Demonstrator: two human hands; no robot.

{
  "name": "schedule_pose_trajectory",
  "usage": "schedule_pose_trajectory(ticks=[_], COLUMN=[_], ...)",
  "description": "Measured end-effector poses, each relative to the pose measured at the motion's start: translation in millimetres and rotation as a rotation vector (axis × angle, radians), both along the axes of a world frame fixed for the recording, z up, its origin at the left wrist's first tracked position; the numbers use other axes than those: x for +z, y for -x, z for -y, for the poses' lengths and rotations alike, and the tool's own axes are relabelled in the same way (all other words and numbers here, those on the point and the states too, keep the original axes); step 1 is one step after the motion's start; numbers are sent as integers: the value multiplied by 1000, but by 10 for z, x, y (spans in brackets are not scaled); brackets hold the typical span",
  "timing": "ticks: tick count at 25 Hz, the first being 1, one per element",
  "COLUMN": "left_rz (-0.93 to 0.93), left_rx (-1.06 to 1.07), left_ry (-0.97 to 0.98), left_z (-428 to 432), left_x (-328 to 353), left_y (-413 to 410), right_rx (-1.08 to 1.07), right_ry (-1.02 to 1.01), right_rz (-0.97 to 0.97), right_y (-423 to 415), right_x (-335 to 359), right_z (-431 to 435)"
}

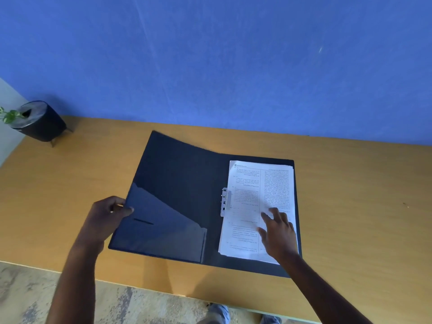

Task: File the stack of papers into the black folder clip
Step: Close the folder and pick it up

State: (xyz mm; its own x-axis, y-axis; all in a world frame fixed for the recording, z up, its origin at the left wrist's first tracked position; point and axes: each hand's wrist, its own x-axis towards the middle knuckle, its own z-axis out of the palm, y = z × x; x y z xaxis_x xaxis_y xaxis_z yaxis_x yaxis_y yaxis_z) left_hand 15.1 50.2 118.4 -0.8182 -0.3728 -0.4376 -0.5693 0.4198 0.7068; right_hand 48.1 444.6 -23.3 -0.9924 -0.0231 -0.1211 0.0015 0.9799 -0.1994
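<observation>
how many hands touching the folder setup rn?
2. Left hand grips the outer edge of the folder cover; right hand rests flat on the papers beside the clip.

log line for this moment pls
left hand: grips left cover edge of open black folder | right hand: flat on stack of papers on right half | metal clip: at papers' left edge | on wooden table

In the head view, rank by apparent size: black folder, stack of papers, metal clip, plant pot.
1. black folder
2. stack of papers
3. plant pot, though it sits farther from the camera
4. metal clip
</observation>
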Motion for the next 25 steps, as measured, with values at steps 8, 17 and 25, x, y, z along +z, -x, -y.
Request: schedule_pose_trajectory(ticks=[8, 17, 25], left_rz=[-39, -84, 34], left_rx=[-414, -749, -719], left_ry=[-373, 145, 397], left_z=[-1826, -3221, -2852], left_x=[670, -61, -619], left_y=[-346, -496, -158], right_rx=[1, -587, -697], right_ry=[257, 1611, 1030], right_rz=[119, 402, 235], right_y=[195, 60, 157], right_x=[175, 933, 454], right_z=[-292, -856, -983])
